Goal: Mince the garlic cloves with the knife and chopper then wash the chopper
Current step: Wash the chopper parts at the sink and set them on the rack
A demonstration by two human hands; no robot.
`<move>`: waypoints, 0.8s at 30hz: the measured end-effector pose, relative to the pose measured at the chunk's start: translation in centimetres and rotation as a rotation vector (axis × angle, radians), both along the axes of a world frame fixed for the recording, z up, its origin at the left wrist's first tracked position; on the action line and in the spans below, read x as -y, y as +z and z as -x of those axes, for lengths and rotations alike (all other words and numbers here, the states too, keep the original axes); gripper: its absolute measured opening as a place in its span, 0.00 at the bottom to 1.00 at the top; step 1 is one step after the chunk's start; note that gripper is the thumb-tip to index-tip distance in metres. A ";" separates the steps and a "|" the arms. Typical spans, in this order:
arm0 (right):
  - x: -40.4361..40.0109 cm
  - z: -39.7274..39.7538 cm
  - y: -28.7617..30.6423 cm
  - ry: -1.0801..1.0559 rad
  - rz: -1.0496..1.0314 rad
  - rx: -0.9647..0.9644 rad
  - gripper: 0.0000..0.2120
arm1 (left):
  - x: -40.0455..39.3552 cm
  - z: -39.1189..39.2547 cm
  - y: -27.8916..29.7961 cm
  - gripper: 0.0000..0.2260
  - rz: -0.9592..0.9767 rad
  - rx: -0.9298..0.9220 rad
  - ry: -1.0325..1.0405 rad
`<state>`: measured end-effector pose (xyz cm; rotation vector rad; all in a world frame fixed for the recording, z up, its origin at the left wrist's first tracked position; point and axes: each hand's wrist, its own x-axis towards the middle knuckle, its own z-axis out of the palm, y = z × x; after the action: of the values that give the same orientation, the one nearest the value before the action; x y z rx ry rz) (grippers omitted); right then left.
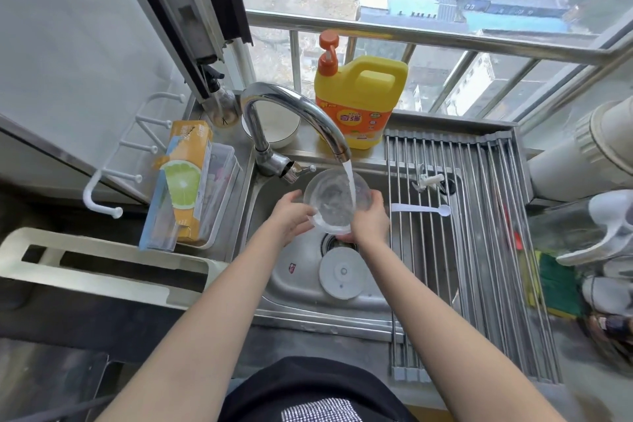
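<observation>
- A person stands at a stainless steel sink (274,281), seen from above, both bare forearms reaching forward over the basin.
- Both hands hold a clear plastic chopper bowl (334,200) under the tap, above the sink drain (334,241).
- The bowl is round, transparent and colourless, tilted with its open mouth facing up and toward the tap; water pools and ripples inside it.
- The left hand (291,217) cups the bowl's left side, fingers curled around the wall.
- The right hand (371,219) grips the bowl's right side and underside, fingers wrapped against it.
- A curved chrome faucet (294,113) arches over the basin, and a stream of water (349,181) falls from its spout into the bowl.
- A round white lid (342,272) lies flat on the sink floor, just nearer the person than the drain.
- A yellow dish soap bottle (359,103) with an orange pump stands on the ledge behind the faucet, by the window.
- A roll-up metal drying rack (479,233) covers the right part of the sink; a small white spoon (424,209) lies on it, near the right hand.
</observation>
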<state>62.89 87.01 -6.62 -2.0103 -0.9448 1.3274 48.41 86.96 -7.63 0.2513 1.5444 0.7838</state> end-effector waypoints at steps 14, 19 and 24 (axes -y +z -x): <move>0.9 1.2 0.2 -0.268 0.174 -0.352 0.17 | -0.3 -0.8 -0.1 0.13 -0.015 -0.056 -0.097; 1.5 1.1 0.3 -0.157 0.207 -0.439 0.13 | -0.2 -0.6 -0.6 0.13 0.010 -0.097 -0.079; 0.9 1.2 0.6 -0.272 0.217 -0.528 0.14 | -0.3 -0.6 -0.2 0.13 0.036 -0.083 -0.162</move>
<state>61.74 86.07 -6.06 -1.7159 -0.2876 1.7300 49.01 87.22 -7.86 0.3814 1.5926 0.6242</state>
